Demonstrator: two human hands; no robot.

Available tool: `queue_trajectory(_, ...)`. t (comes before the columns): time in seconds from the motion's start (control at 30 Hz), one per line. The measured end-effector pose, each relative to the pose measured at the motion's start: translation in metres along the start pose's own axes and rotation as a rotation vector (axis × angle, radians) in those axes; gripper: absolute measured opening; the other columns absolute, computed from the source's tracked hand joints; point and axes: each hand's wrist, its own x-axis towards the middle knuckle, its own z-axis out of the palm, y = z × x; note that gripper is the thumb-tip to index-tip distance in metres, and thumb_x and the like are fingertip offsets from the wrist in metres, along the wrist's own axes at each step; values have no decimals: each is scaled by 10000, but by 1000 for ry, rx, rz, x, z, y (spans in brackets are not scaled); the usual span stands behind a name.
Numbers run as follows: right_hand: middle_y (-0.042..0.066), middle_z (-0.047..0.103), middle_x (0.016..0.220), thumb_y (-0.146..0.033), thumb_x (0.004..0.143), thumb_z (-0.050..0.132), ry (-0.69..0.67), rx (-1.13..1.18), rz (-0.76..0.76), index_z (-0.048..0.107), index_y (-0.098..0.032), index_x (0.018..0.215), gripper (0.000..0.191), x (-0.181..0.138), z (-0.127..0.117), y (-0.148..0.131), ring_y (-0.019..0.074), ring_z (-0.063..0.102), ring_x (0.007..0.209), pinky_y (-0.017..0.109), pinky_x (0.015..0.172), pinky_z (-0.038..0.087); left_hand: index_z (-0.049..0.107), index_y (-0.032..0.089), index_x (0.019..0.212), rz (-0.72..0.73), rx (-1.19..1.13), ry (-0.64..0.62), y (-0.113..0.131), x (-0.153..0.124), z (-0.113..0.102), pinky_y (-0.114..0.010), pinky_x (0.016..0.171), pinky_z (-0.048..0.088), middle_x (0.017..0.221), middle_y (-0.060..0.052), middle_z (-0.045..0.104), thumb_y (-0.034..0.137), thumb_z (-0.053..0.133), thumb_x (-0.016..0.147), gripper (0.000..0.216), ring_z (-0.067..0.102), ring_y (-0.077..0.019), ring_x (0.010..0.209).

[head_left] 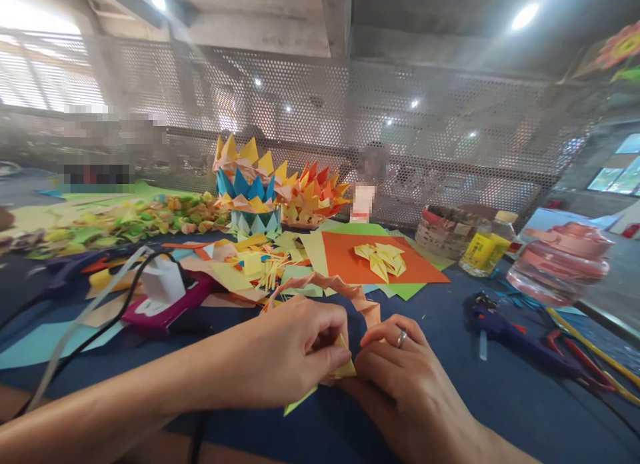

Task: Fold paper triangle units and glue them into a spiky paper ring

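My left hand [290,354] and my right hand [405,377] meet low in the middle of the view, both pinched on a small yellow folded paper piece [345,367]. A curved chain of peach paper units [330,287] arcs up from between the hands; my right fingers touch its near end. A ring sits on my right hand. A blue table [500,411] lies under both hands.
An orange sheet [350,264] with yellow folded units [383,259] lies beyond the hands. Tiered paper crowns [247,184] and an orange spiky model [313,194] stand behind. A blue glue gun [505,331], a yellow-labelled bottle [487,247] and a jar [563,264] are on the right; a pink stand [165,304] with cables is on the left.
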Motion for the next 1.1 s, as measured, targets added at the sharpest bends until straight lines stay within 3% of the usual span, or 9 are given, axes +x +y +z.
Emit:
queue_trajectory(0.27, -20, 651, 620, -246, 882, 584, -24, 39, 54, 593, -201, 639, 248, -1, 0, -2, 154, 585, 723, 353, 835, 331, 515, 226, 928, 64, -99, -107, 0, -3, -5, -188, 547, 402, 727, 44, 619, 250, 490, 897, 46, 578, -113, 638)
queue_trajectory(0.5, -32, 673, 667, -229, 871, 603, -49, 74, 84, 629, -215, 765, 110, 0, -2, -4, 148, 572, 720, 341, 847, 318, 501, 246, 1050, 206, 12, -34, 1, -2, -11, -269, 867, 400, 1130, -17, 602, 355, 440, 958, 156, 553, -172, 1035)
queue_trajectory(0.6, -28, 678, 685, -231, 873, 606, -85, 65, 88, 623, -216, 754, 122, 1, -4, -3, 156, 570, 752, 345, 851, 312, 503, 242, 1055, 214, 53, -19, 1, -2, -11, -312, 934, 361, 1169, -27, 582, 362, 419, 966, 172, 510, -189, 1090)
queue_trajectory(0.73, -18, 675, 695, -231, 868, 612, -159, 54, 97, 621, -209, 716, 154, 4, -8, -3, 165, 570, 785, 352, 838, 313, 524, 235, 1050, 207, 57, -25, 1, -1, -12, -334, 937, 366, 1094, -16, 607, 350, 406, 971, 183, 514, -191, 1061)
queue_trajectory(0.87, -42, 641, 652, -213, 842, 638, -131, 127, 169, 615, -220, 681, 162, 7, -8, -1, 150, 566, 759, 334, 814, 331, 527, 209, 1102, 198, -135, -73, -3, 3, -23, -303, 847, 449, 1075, -43, 619, 435, 405, 958, 294, 575, -191, 989)
queue_trajectory(0.97, -31, 600, 624, -281, 801, 680, -97, 156, 316, 601, -207, 621, 210, 9, -8, 6, 147, 548, 691, 308, 733, 370, 551, 175, 1060, 246, -233, 139, -5, 5, -35, -291, 803, 473, 1029, -59, 628, 472, 407, 941, 351, 596, -197, 962)
queue_trajectory(1.03, -19, 585, 621, -335, 791, 680, -87, 167, 403, 608, -204, 615, 231, 11, -9, 11, 150, 536, 657, 286, 657, 382, 570, 181, 1031, 284, -186, 358, -5, 5, -39, -285, 828, 460, 1026, -43, 631, 444, 478, 913, 303, 583, -193, 986)
queue_trajectory(1.1, -14, 589, 637, -359, 798, 665, -91, 184, 440, 630, -208, 647, 216, 13, -12, 16, 153, 535, 655, 273, 625, 384, 586, 199, 1024, 284, -61, 465, -5, 4, -37, -293, 886, 429, 1060, -22, 633, 390, 615, 838, 269, 566, -197, 1026)
